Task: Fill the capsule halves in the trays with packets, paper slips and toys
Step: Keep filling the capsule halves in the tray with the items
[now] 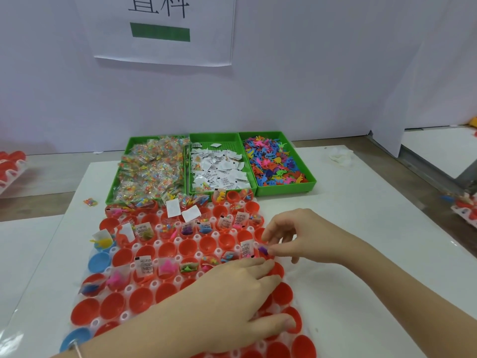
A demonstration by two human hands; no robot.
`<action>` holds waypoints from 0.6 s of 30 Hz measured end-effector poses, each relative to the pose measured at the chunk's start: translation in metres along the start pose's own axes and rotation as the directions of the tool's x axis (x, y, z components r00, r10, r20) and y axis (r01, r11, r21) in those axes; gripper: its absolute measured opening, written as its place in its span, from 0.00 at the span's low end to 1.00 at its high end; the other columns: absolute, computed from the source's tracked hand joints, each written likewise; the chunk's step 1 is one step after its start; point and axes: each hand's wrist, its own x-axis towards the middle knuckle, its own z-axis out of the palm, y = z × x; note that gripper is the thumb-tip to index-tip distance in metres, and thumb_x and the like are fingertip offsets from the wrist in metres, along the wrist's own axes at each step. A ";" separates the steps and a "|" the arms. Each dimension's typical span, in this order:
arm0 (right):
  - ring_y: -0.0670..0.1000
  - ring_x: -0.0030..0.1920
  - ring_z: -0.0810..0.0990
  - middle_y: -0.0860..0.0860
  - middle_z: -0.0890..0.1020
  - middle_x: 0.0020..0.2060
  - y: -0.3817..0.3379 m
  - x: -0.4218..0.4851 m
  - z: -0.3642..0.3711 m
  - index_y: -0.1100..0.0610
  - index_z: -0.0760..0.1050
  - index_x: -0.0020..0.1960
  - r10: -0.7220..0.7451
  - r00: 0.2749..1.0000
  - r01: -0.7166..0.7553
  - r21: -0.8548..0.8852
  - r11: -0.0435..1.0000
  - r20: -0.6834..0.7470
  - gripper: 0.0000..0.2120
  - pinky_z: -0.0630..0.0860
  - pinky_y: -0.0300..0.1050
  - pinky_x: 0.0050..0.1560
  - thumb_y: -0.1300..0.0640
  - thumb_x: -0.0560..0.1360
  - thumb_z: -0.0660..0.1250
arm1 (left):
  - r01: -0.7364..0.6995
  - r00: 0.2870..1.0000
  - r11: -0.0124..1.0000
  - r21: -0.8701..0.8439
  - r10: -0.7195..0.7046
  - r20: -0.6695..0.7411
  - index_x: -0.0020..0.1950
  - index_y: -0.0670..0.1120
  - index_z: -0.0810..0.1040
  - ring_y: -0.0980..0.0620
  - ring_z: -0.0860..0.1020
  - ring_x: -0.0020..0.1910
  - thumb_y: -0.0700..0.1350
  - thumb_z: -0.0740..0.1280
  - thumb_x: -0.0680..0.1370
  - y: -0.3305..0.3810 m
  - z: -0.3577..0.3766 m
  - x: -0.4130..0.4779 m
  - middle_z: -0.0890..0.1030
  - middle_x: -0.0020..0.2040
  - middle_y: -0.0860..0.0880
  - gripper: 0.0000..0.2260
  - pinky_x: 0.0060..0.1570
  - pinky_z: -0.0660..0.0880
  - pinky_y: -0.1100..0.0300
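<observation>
White table [361,228]: three green bins [284,188], capsule tray [160,270], stray packet [90,202].

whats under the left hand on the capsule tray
The left hand lies flat on the capsule tray, covering several red capsule halves. Red rims peek out around its fingers. Whether the covered halves hold anything cannot be seen.

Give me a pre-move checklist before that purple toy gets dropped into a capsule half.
1. Purple toy pinched by right hand: ok.
2. Left hand pressing flat on the capsule tray: ok.
3. Cup directly under the toy free: cannot tell, fingers hide it.
4. Paper slip already in the neighbouring cup: ok.
5. Near rows of red halves filled: not ok.
6. Toy bin stocked: ok.
</observation>
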 end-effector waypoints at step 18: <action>0.45 0.48 0.77 0.47 0.81 0.51 0.045 0.139 -0.083 0.53 0.81 0.57 0.079 0.919 -0.170 -0.206 0.964 -0.387 0.12 0.72 0.36 0.46 0.58 0.74 0.72 | 0.442 0.724 0.769 -0.461 -0.610 -0.322 0.53 0.54 0.81 0.63 0.78 0.42 0.44 0.64 0.79 -0.125 -0.058 0.077 0.81 0.48 0.61 0.08 0.47 0.75 0.65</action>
